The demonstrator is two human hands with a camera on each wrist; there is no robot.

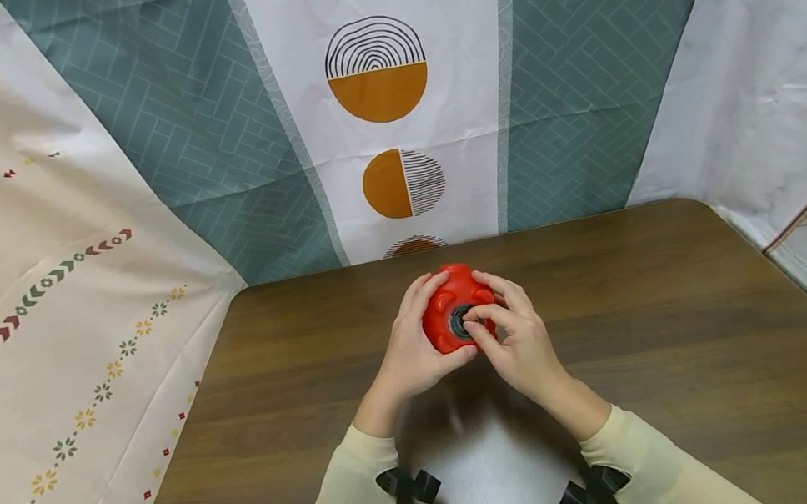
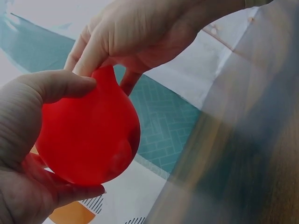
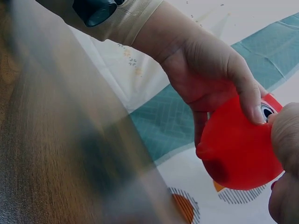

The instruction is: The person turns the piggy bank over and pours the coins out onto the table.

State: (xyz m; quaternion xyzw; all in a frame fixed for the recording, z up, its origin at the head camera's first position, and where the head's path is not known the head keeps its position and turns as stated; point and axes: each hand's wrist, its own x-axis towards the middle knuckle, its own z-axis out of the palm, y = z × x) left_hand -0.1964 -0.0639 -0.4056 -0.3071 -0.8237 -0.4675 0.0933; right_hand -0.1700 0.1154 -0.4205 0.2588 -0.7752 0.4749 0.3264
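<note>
A red, rounded, lobed object [image 1: 442, 302] is held up between both hands. A dark ringed disc [image 1: 460, 323] sits in the face turned toward the head camera. My left hand [image 1: 415, 350] grips the object's side, thumb along its lower edge and fingers curved round the far side. With thumb and index finger, my right hand [image 1: 522, 342] pinches at the dark disc, while its other fingers reach round the right rim. Seen in the left wrist view, the smooth red body [image 2: 88, 135] narrows to a short neck under the right hand [image 2: 140, 32].
Below the hands spreads a brown wooden table [image 1: 649, 339]. Patterned cloths hang behind and beside it, including a green and white one [image 1: 571, 80] at the back. Each sleeve carries a black wrist mount [image 1: 424, 485].
</note>
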